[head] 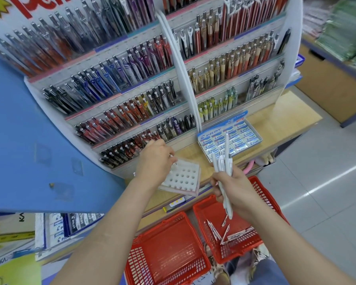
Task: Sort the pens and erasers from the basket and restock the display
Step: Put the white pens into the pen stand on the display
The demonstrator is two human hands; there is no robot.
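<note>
So, the key relation: the pen holder (182,177), a white block w/ rows of round holes, sits on the wooden counter (275,120) right under the left hand (155,159), while the bunch of white pens (224,167) is in the right hand (232,186), just beside the block's right edge. Left hand is nearer the holes; its fingers are pinched together over the block's top-left corner, on something small and thin, prob. a pen tip, can't tell for sure. Right hand's fingers are clamped round the bunch mid-barrel. Pens' long axis runs roughly upright, leaning a bit, one end toward the display, the other down toward the basket.

Judging by this, next move needs one pen passed leftward from the bunch, then stood vertical into an open hole; most holes look empty.

Pens look slim, glossy white, w/ clips. More thin pens lie loose in the right-hand red basket (212,206); the left red basket (164,256) looks empty. Box of erasers (230,138) sits on the counter behind the bunch, looks full.
</note>
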